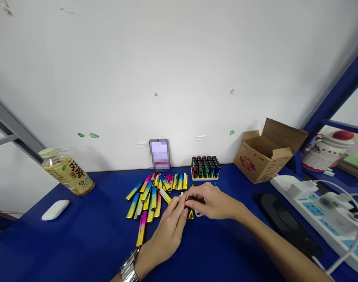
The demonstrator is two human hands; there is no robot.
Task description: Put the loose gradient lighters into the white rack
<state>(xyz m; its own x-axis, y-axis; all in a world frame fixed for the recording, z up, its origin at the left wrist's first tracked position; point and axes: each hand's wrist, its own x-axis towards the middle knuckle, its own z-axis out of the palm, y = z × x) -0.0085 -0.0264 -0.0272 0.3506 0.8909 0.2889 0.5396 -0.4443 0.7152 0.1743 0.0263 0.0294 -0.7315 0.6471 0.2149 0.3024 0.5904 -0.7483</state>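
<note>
My left hand (169,229), with a metal watch (130,267) at the wrist, meets my right hand (212,201) in the middle of the table. My right fingers are closed around a dark red and black lighter (193,199), mostly covered by them. The left fingers are pressed together against the same spot, and what they hold is hidden. A small yellow piece (191,215) peeks out below the fingertips, beside a whitish object (198,214) partly under my right hand. To the left lies a loose pile of shiny, multicoloured lighter sleeves (153,197), the lowest one pink and yellow (141,229).
Behind my hands, a tray of upright lighters (206,168) stands near the wall, with a phone (159,154) left of it. An open cardboard box (257,160), black object (287,225) and power strips (322,219) occupy the right. A bottle (68,174) and white case (55,210) sit left.
</note>
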